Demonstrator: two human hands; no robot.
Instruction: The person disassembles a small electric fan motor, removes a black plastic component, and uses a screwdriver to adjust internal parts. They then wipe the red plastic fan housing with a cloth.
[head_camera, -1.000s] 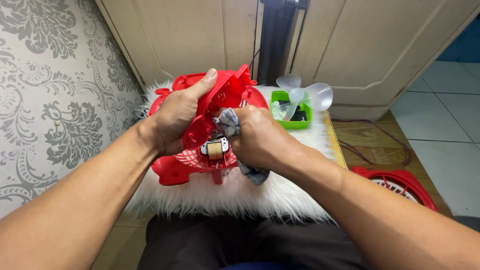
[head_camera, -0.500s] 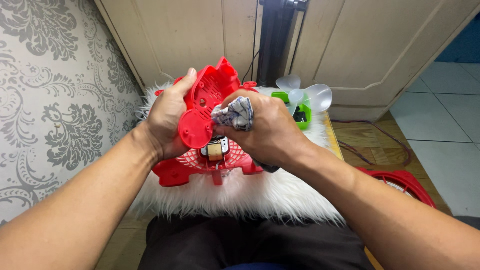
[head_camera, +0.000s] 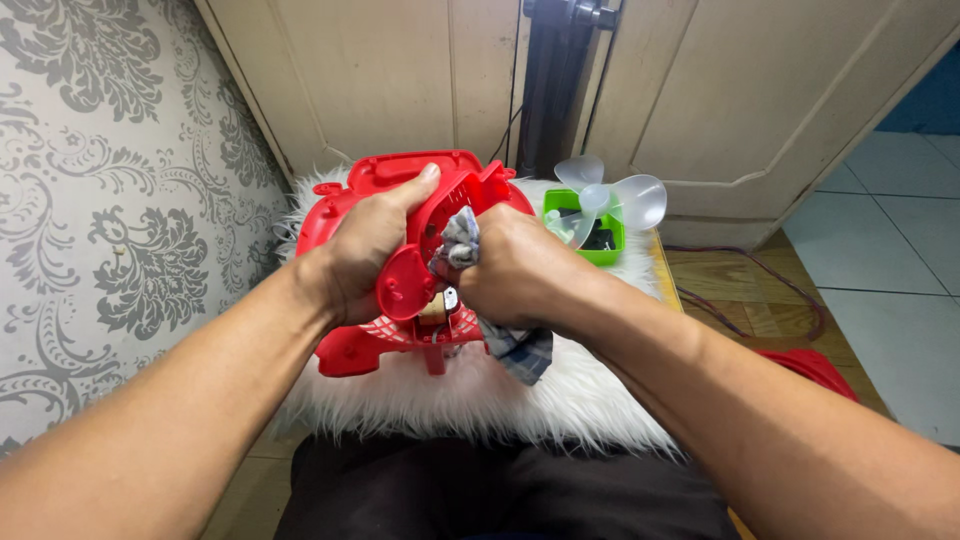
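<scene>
Item: red plastic fan housing (head_camera: 400, 200), held up over a white fur mat (head_camera: 560, 400).

Left hand (head_camera: 365, 255): closed around the housing's left flank, thumb (head_camera: 415, 185) laid over the upper rim, fingers hidden behind the shell. The housing sits tilted in this grasp, its grille (head_camera: 420, 332) hanging below the palm.

Right hand (head_camera: 515, 270): clenched on a bunched grey checked cloth (head_camera: 460, 240), pressing it against the housing just right of the left thumb. The cloth's loose tail (head_camera: 520, 350) hangs under the right wrist.

Small motor (head_camera: 440, 308): exposed directly beneath the two hands, between the cloth and the grille.

Beyond the right knuckles: green tray (head_camera: 610, 240) with small dark parts, and a clear fan blade (head_camera: 610, 200) resting on it. Farther right of the right forearm, a second red piece (head_camera: 815, 365), mostly hidden.

Risks, as judged:
- The dangling tail could snag on the motor's shaft or contacts, because it hangs close beside them.
- Hard rubbing against thin plastic ribs could crack one, as only one hand braces the shell.
- The housing could twist out of the left grasp if pressure comes off-centre, dropping toward the tray and blade.
- A swinging right elbow could knock the tray and scatter its parts into the fur.
</scene>
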